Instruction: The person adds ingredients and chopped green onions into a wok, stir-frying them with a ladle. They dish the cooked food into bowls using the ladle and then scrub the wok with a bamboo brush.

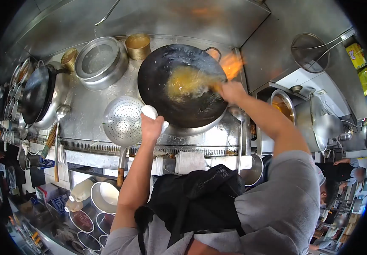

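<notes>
A large black wok (166,106) sits over the burner, with an orange flame at its right back edge. My right hand (233,92) is closed round the end of a brush (214,86), whose bristles are blurred by motion inside the wok. At the wok's left front rim, my left hand (151,128) is wrapped round a white cloth (150,112) and grips the edge there. A perforated strainer (123,121) with a wooden-ended handle lies just left of that hand.
Metal pots (100,63) and a brass-coloured container (138,46) stand behind on the left. Ladles (63,111) rest on the stove's left. A pot of orange liquid (282,106) is at the right. People are farther right.
</notes>
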### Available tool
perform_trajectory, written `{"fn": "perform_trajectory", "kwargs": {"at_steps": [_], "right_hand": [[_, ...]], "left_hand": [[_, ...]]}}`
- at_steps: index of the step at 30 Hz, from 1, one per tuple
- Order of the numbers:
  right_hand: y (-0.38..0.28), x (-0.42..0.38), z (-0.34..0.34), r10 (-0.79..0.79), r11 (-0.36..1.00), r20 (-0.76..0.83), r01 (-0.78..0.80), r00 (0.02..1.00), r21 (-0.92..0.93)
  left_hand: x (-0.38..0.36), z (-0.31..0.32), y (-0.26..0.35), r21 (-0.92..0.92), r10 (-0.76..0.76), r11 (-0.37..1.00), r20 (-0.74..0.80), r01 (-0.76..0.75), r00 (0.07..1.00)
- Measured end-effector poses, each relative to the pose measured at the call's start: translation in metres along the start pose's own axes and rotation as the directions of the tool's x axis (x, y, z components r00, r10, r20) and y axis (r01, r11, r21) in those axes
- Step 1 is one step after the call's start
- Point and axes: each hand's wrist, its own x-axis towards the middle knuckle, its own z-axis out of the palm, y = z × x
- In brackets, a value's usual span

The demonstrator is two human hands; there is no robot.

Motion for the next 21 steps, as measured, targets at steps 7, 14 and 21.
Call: {"fn": "perform_trajectory", "kwargs": {"at_steps": [7, 14, 21], "right_hand": [[-0.101, 0.042, 0.027, 0.252, 0.817, -0.008, -0.208, 0.968, 0.537], [-0.052, -0.147, 0.001, 0.266, 0.654, -0.194, -0.029, 0.944, 0.756], [-0.027, -0.222, 0.091, 0.273, 0.191, 0.099, -0.155, 0.957, 0.969]], "left_hand": [[-0.013, -0.048, 0.008, -0.236, -0.042, 0.957, 0.453, 0.166, 0.890], [-0.090, -0.100, -0.096, 0.382, 0.004, 0.903, 0.451, -0.198, 0.892], [-0.116, -0.088, -0.162, 0.624, 0.005, 0.748, 0.332, -0.224, 0.943]]}}
